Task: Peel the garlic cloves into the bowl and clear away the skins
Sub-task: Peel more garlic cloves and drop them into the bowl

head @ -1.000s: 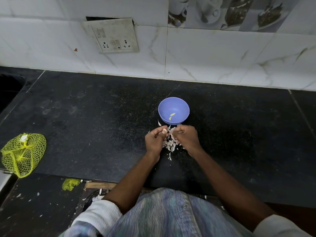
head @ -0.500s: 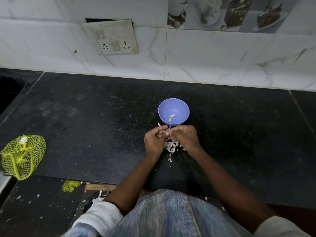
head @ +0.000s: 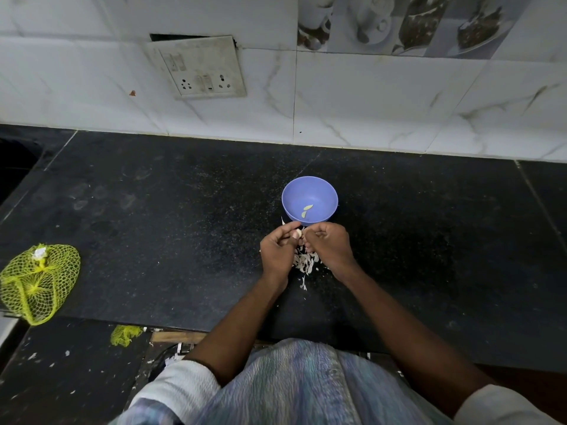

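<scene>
A small blue bowl [head: 310,200] stands on the black counter [head: 184,228] and holds two peeled garlic cloves [head: 306,209]. Just in front of it my left hand [head: 278,252] pinches a pale garlic clove [head: 297,233] between thumb and fingers. My right hand [head: 329,245] is curled beside it, fingertips meeting the clove; what they pinch is hidden. A heap of white garlic skins [head: 306,262] lies on the counter under and between both hands.
A yellow net bag [head: 36,280] lies at the counter's left front edge. A scrap of yellow netting [head: 125,335] sits lower down, below the edge. A switch and socket plate [head: 199,69] hangs on the tiled wall behind.
Both hands stay together in front of the bowl with only small finger movements on the clove. The bowl and the skin heap have not moved.
</scene>
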